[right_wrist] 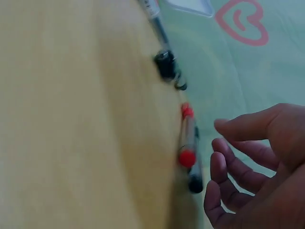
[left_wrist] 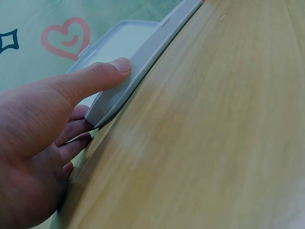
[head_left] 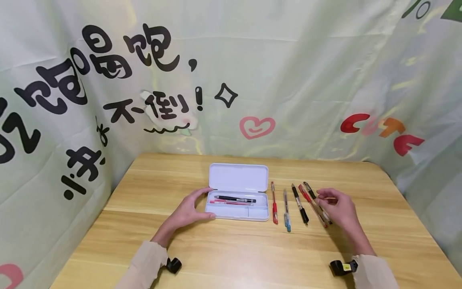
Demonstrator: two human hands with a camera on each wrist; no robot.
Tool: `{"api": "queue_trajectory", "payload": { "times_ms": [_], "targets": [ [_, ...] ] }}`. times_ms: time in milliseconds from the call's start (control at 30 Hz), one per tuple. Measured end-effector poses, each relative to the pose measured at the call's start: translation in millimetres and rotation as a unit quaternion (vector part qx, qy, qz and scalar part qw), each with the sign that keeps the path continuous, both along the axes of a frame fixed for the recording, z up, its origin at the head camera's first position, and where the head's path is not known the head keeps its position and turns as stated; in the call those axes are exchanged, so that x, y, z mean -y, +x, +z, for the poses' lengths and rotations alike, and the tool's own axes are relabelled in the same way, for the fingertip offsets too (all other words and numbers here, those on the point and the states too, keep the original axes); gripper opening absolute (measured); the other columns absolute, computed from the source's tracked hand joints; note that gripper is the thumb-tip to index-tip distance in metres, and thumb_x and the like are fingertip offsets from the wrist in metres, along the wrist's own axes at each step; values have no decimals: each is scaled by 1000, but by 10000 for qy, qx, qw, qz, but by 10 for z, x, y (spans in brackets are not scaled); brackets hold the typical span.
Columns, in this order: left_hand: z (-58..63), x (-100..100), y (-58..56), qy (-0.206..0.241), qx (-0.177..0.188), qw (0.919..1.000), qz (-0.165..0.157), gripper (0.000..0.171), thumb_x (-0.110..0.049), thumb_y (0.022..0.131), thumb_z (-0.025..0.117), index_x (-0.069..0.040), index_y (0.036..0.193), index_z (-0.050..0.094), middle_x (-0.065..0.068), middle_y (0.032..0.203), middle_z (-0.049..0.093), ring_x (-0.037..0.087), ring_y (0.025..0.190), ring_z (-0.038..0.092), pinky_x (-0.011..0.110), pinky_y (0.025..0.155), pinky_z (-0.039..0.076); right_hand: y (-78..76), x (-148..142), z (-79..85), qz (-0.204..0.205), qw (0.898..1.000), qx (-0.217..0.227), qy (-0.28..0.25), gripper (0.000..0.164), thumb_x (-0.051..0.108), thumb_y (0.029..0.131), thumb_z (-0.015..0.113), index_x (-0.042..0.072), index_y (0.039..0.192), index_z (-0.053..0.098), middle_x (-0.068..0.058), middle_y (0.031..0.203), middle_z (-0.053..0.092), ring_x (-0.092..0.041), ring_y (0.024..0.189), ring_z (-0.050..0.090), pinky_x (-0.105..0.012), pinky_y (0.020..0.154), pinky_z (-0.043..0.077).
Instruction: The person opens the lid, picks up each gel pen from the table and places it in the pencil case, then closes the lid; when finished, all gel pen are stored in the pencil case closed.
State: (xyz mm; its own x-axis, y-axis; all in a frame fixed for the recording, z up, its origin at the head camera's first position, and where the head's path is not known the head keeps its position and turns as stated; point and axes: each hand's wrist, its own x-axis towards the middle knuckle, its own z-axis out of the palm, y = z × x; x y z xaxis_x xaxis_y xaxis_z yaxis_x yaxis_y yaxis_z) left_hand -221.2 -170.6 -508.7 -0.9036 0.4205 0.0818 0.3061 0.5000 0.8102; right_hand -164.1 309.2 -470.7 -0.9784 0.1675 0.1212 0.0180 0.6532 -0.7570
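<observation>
A white pencil case (head_left: pixel 227 211) lies with its lid (head_left: pixel 238 177) raised at the back. Inside its rear compartment are a black pen (head_left: pixel 236 199) and a pink-red pen (head_left: pixel 227 202). My left hand (head_left: pixel 187 208) grips the case's left end; in the left wrist view the thumb presses the front wall (left_wrist: pixel 138 64), fingers at the corner. My right hand (head_left: pixel 337 206) hovers with loosely bent fingers, holding nothing, beside a black pen (head_left: pixel 309 189) and a red-ended pen (right_wrist: pixel 188 136) that lie close together. Left of these is another black pen (head_left: pixel 300 204).
Between that black pen and the case lie a blue-tipped pen (head_left: pixel 286 212) and a red pen (head_left: pixel 274 204), roughly side by side. Everything rests on a wooden table (head_left: pixel 231 253). A printed curtain (head_left: pixel 306 80) hangs behind the table and along its sides.
</observation>
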Motion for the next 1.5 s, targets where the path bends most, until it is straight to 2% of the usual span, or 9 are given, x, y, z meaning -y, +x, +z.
{"api": "queue_trajectory", "payload": {
  "times_ms": [133, 500, 767, 1033, 1233, 1400, 1500],
  "targets": [
    [3, 11, -4, -4, 8, 10000, -11, 90, -40, 76, 92, -18, 152, 49, 10, 158, 43, 35, 146, 36, 63, 117, 28, -20, -29, -60, 114, 9992, 144, 341, 31, 11, 93, 76, -6, 118, 68, -15, 99, 71, -18, 83, 62, -23, 61, 49],
    [28, 4, -4, -18, -25, 10000, -31, 90, -40, 77, 92, -18, 152, 48, 9, 159, 42, 34, 147, 35, 62, 117, 27, -3, -37, -60, 98, 9949, 12, 1003, 14, 6, 91, 71, 1, 102, 76, -8, 88, 72, -20, 75, 63, -29, 59, 48],
    [-5, 11, 2, 15, -54, 10000, -38, 90, -41, 76, 92, -18, 152, 49, 10, 158, 44, 34, 147, 36, 62, 117, 27, 1, -3, -13, -29, 9964, -271, 797, 15, 6, 93, 73, 1, 106, 77, -11, 92, 75, -19, 79, 65, -24, 61, 49],
    [-22, 14, 12, -4, -62, 10000, -9, 90, -41, 75, 93, -18, 151, 50, 10, 156, 45, 34, 145, 37, 61, 117, 28, -11, 181, 65, 301, 9946, -719, 689, 13, 4, 92, 74, 2, 105, 77, -12, 93, 76, -28, 84, 71, -22, 63, 54],
    [-9, -20, -1, 23, -74, 9999, -96, 90, -40, 75, 93, -18, 151, 50, 10, 157, 45, 35, 146, 37, 62, 116, 29, 0, 369, 83, 414, 9933, -951, 508, 13, 2, 91, 76, 5, 103, 78, -11, 96, 76, -24, 85, 71, -19, 69, 56],
    [-24, -20, -2, -24, -48, 10000, -31, 91, -41, 74, 93, -19, 151, 50, 9, 157, 45, 34, 146, 37, 62, 116, 29, -96, 628, 62, 681, 9915, -1055, 332, 13, -1, 92, 75, 5, 103, 78, -12, 99, 75, -24, 86, 69, -23, 69, 56],
    [-2, 5, -4, -35, -19, 10000, 21, 92, -41, 74, 93, -19, 151, 49, 10, 157, 44, 34, 146, 37, 62, 116, 29, -188, 793, 65, 923, 9888, -1148, 230, 14, -2, 92, 74, 6, 103, 78, -8, 97, 75, -22, 85, 69, -27, 70, 57]
  ]
}}
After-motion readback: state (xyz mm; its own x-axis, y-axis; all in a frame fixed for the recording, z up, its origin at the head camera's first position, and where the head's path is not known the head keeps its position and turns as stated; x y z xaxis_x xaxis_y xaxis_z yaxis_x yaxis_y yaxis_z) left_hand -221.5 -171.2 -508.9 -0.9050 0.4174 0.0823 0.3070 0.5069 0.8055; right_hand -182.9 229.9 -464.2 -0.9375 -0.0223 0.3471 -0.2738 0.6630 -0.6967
